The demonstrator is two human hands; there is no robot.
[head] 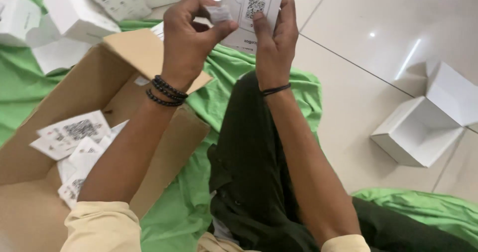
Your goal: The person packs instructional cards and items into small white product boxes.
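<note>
The right hand [276, 33] holds a white printed card [254, 13] upright in front of the person, its fingers [289, 18] wrapped along the card's right edge and the thumb pressed on the lower face, so it is closed on the card. The left hand [191, 30] pinches a small grey-white folded slip [218, 14] between thumb and forefinger, just touching the card's left edge; the other fingers curl loosely. Two dark bead bracelets [167, 91] sit on the left wrist and a thin black band [275, 89] on the right. Card and slip both look very light; the card seems thin and somewhat stiff, liable to bend or crease if squeezed across its middle, so the edges are the sound place to grip it. The slip appears soft and easy to crumple, calling for only a light fingertip pinch at one corner. Below the left forearm an open cardboard box [94, 82] holds a loose heap of similar printed cards [74, 132]. It rests on a green cloth [199, 182] spread over a pale tiled floor [348, 82], with white boxes [423, 127] lying open around
</note>
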